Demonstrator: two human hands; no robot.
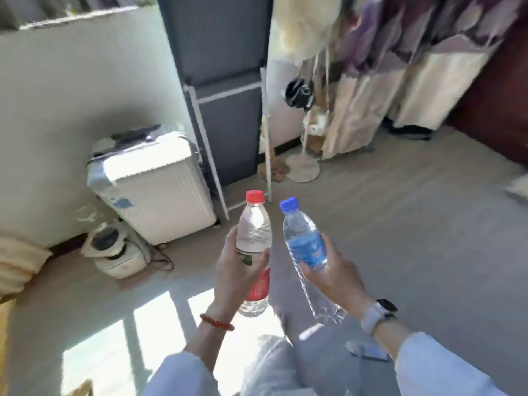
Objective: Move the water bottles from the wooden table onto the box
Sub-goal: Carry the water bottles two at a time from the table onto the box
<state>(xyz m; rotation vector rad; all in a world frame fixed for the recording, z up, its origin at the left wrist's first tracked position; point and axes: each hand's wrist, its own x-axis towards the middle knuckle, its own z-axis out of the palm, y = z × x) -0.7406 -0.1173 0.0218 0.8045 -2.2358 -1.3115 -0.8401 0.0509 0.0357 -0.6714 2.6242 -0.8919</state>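
My left hand (238,274) grips a clear water bottle with a red cap and red label (254,232) around its middle, held upright over the floor. My right hand (333,274) grips a second clear bottle with a blue cap and blue label (304,238), tilted slightly left at the top. The two bottles are side by side, a small gap between them. Neither the wooden table nor the box is clearly in view.
A white suitcase (154,184) stands by the left wall, with a white appliance (114,252) and cord on the floor in front of it. A grey fabric cabinet (225,110) stands behind. Hanging clothes (400,67) fill the upper right. Wood-look floor (414,224) spreads right.
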